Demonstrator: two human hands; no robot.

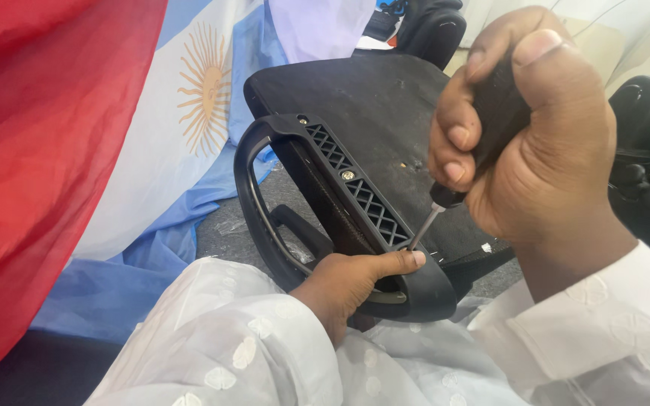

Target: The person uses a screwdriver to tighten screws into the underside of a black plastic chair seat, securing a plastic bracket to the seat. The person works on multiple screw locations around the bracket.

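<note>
Screwdriver (457, 180) sat clamped in the right hand (536, 143), fist wrapped tight round its black handle, thumb pressed along the top. Its long axis ran on a slant, handle up and to the right, thin metal shaft down and to the left, tip aimed at the near end of the black plastic armrest (340, 203). The armrest lay as a loop along the edge of the black seat pan (385, 105), its latticed strip running from far left to near right, with a brass-coloured screw (348, 174) midway. The left hand (355, 282) held the armrest's lower curve, thumb stretched out beside the tip. A red cloth (31, 150) and a blue-and-white flag (189, 113) hung to the left
</note>
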